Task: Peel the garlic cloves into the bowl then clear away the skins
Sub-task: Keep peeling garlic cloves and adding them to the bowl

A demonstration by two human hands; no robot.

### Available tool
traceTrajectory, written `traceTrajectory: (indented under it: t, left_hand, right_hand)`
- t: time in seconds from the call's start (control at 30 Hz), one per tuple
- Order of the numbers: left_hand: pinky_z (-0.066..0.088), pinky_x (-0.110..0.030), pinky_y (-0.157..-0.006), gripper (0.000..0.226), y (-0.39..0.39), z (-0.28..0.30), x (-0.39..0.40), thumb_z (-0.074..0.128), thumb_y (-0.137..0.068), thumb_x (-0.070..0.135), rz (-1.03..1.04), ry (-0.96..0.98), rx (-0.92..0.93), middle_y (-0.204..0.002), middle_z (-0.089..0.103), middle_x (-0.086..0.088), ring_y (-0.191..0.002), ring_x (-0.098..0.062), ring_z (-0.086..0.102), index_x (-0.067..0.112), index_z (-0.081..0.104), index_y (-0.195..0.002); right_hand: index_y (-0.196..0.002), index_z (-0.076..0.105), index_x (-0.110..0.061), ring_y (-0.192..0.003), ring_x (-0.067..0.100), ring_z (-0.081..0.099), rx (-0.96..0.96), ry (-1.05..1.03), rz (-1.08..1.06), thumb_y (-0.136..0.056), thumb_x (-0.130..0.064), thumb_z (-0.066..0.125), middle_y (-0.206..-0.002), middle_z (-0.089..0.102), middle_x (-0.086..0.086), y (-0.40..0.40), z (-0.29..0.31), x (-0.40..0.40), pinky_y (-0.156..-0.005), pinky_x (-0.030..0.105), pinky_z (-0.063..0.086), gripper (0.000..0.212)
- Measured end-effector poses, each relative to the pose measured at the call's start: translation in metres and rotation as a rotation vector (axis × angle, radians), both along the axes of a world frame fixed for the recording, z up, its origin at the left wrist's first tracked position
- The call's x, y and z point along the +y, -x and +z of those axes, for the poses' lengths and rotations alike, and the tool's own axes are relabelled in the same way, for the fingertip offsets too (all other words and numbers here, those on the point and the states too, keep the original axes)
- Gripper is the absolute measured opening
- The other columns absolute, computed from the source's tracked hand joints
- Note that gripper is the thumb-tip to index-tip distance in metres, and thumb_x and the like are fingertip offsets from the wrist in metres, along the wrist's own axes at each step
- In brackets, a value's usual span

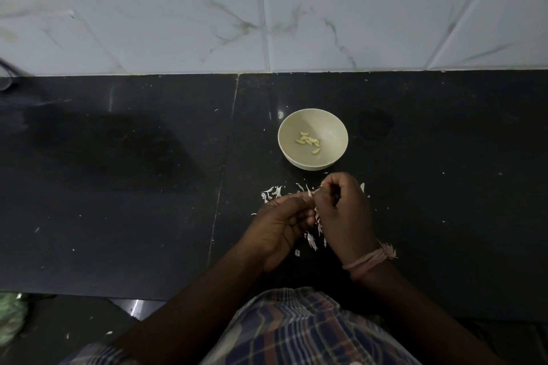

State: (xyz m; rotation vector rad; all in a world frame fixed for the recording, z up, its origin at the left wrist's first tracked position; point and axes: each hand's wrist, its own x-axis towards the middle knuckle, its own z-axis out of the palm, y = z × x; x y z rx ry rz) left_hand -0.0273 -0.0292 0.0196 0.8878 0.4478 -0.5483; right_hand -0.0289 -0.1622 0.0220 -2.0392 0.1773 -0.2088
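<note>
Where checked cloth [296, 332] fills lower edge, both forearms extend forward over black counter [118, 187]. Left hand [281, 222] and right hand [344, 213] meet fingertip to fingertip, fingers curled, pinching garlic clove [310, 193] between them; clove mostly hidden, only pale skin tip visible. Thread band [370, 259] on right wrist. Skins [271, 193] scattered under and beside hands. Beyond, bowl [326, 123] holds peeled cloves [308, 141]. Farthest, marble wall tiles [178, 9].

Pale round bowl [312, 157] upright on dark counter, peeled garlic cloves [308, 141] clustered inside; white papery skins [312, 239] scattered just in front.
</note>
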Motion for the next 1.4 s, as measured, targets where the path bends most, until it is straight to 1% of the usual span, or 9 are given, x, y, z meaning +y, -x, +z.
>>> traceTrajectory:
  t: [0.1,0.3,0.4,0.47,0.63,0.73,0.97,1.13,1.4]
  left_hand:
    - [0.055,-0.019,-0.066,0.009,0.002,0.002,0.0,0.065,-0.091,0.005,-0.012,-0.01,0.01,-0.08,0.068,-0.006,-0.067,-0.01,0.063,0.003,0.073,-0.095]
    - [0.054,-0.02,-0.06,0.011,0.003,0.007,-0.002,0.06,-0.094,0.005,-0.039,-0.018,0.06,-0.075,0.062,-0.005,-0.063,-0.011,0.06,0.007,0.067,-0.085]
    - [0.054,-0.02,-0.06,0.011,0.004,0.008,-0.001,0.061,-0.094,0.006,0.001,0.013,0.119,-0.071,0.063,-0.004,-0.065,-0.012,0.06,0.007,0.068,-0.084]
    - [0.055,-0.02,-0.06,0.009,0.002,0.008,-0.001,0.062,-0.094,0.007,0.035,0.035,0.155,-0.076,0.066,-0.005,-0.068,-0.012,0.062,0.005,0.069,-0.089]
    - [0.058,-0.02,-0.066,0.01,-0.001,0.002,-0.001,0.063,-0.094,0.01,0.084,0.052,0.173,-0.087,0.072,-0.009,-0.073,-0.012,0.069,0.004,0.071,-0.094]
    - [0.058,-0.019,-0.063,0.012,0.001,0.002,-0.001,0.061,-0.096,0.009,0.072,0.032,0.176,-0.082,0.07,-0.007,-0.069,-0.011,0.067,0.003,0.071,-0.096]
    - [0.056,-0.018,-0.059,0.013,0.004,0.007,-0.002,0.063,-0.095,0.009,0.015,0.011,0.184,-0.077,0.067,-0.006,-0.063,-0.01,0.063,0.006,0.074,-0.089]
    - [0.057,-0.019,-0.059,0.011,0.004,0.008,0.0,0.065,-0.094,0.008,0.02,0.022,0.209,-0.076,0.066,-0.006,-0.063,-0.011,0.063,0.006,0.072,-0.086]
    - [0.062,-0.027,-0.073,0.01,0.001,0.002,0.0,0.065,-0.095,0.008,0.119,0.069,0.168,-0.095,0.072,-0.011,-0.084,-0.019,0.073,0.006,0.068,-0.104]
  right_hand:
    - [-0.092,0.059,-0.018,-0.083,0.011,0.061,0.022,-0.038,-0.03,-0.09,-0.012,0.063,-0.092,0.063,0.0,-0.001,-0.001,-0.001,-0.071,0.019,0.046,0.008]
    - [-0.092,0.057,-0.02,-0.068,0.004,0.057,0.029,-0.138,-0.132,-0.096,-0.014,0.057,-0.082,0.062,-0.001,-0.002,0.002,-0.004,-0.063,0.02,0.045,0.007]
    - [-0.094,0.061,-0.024,-0.075,0.018,0.067,0.082,-0.201,-0.135,-0.094,-0.013,0.059,-0.086,0.068,0.001,-0.006,0.002,-0.01,-0.07,0.039,0.056,0.011]
    - [-0.097,0.065,-0.028,-0.083,0.019,0.069,0.121,-0.223,-0.068,-0.09,-0.006,0.058,-0.091,0.07,-0.003,-0.004,0.002,-0.009,-0.078,0.043,0.059,0.024]
    - [-0.109,0.068,-0.021,-0.083,0.006,0.068,0.144,-0.282,0.091,-0.09,-0.003,0.063,-0.097,0.069,-0.005,0.009,0.004,0.001,-0.076,0.03,0.057,0.027]
    - [-0.103,0.072,-0.021,-0.087,0.004,0.068,0.075,-0.136,0.092,-0.091,-0.012,0.071,-0.097,0.069,-0.007,0.008,0.001,-0.003,-0.077,0.024,0.056,0.016]
    - [-0.098,0.073,-0.021,-0.088,0.002,0.067,0.054,-0.089,0.009,-0.094,-0.013,0.067,-0.094,0.072,-0.011,0.004,-0.006,-0.005,-0.079,0.024,0.055,0.01]
    - [-0.101,0.071,-0.017,-0.068,0.008,0.069,0.021,-0.183,-0.146,-0.096,-0.006,0.062,-0.088,0.072,0.001,-0.002,-0.003,-0.009,-0.066,0.02,0.054,0.015]
    - [-0.095,0.071,-0.02,-0.084,0.003,0.066,0.022,0.058,-0.091,-0.091,-0.005,0.061,-0.09,0.069,-0.012,0.002,0.001,-0.008,-0.075,0.03,0.056,0.019]
